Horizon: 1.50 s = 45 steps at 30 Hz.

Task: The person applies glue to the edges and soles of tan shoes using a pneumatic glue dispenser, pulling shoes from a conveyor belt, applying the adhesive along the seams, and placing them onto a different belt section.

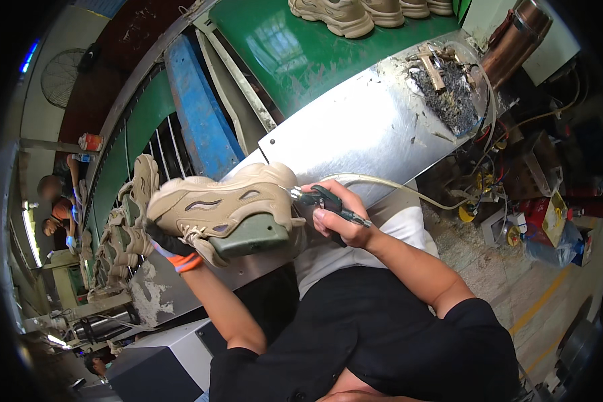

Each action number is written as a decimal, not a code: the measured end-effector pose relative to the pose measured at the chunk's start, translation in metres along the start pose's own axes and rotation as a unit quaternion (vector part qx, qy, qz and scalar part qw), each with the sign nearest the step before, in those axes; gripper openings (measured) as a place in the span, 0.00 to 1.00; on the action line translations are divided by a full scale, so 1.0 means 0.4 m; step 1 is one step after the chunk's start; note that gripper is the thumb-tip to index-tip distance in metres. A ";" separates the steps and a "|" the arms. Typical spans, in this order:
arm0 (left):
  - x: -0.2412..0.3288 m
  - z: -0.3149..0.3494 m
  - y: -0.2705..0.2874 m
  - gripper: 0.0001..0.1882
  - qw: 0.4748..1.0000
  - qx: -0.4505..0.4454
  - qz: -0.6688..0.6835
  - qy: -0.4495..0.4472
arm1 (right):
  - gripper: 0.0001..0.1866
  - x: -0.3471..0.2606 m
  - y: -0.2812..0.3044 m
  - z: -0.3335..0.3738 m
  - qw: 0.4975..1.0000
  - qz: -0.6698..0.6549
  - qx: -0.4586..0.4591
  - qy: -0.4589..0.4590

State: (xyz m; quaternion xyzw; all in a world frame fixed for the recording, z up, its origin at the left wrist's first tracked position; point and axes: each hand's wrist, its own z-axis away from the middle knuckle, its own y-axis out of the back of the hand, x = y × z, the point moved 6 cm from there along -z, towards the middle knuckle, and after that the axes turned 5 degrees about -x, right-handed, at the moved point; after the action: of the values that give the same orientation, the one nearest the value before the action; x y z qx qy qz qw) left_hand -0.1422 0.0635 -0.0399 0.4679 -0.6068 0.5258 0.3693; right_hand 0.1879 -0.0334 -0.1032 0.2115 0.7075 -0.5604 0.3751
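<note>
My left hand [165,241], in a dark glove with an orange cuff, grips a tan sneaker [221,201] by its toe end and holds it on its side. A green shoe last [254,236] fills the sneaker's opening. Bare, my right hand [347,218] is closed round a small dark nozzle gun [318,199] with a metal tip. That tip is at the sneaker's heel, close to the line between sole and upper; whether it touches cannot be told. A pale hose [382,179] runs rightward from near the gun.
A metal plate [342,120] lies ahead, bearing a heap of dark residue [452,100]. Behind it, more tan sneakers [338,17] stand on a green surface [285,60]. At left, several sneakers [117,241] line a conveyor. Wires and boxes [543,218] crowd the right. Other people work far left.
</note>
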 end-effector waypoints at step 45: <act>-0.203 0.459 -0.416 0.45 0.811 -0.090 0.223 0.533 | 0.18 -0.048 -0.023 0.086 0.977 0.052 0.027 -0.205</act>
State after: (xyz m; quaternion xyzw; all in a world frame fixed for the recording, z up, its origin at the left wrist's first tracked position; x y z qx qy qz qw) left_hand 0.0483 -0.1039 -0.0997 -0.0691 -0.4475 0.7037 0.5475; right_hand 0.2033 -0.0665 -0.0857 0.1385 0.5884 -0.5901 0.5352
